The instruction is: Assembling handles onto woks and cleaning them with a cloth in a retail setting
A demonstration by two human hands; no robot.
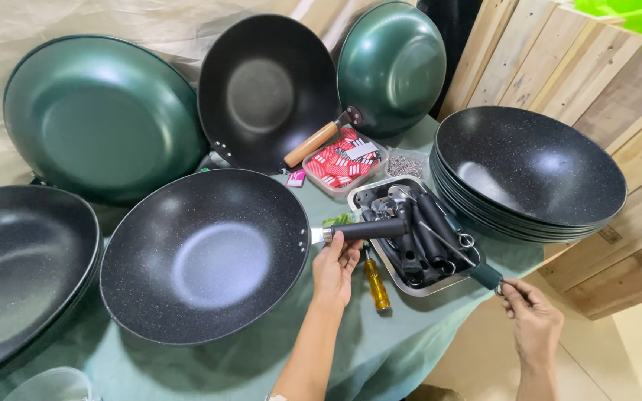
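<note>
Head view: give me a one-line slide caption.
Left hand steadies a black handle at the speckled wok; right hand grips another handle's ring end over the metal tray.

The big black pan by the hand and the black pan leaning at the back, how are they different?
The big black pan lies flat on the green cloth; the back pan stands tilted against the wall. The big black pan's handle is black and the left hand holds it; the back pan's handle is wooden and untouched. The big one looks speckled, the back one plain. Both are round, deep and dark inside.
</note>
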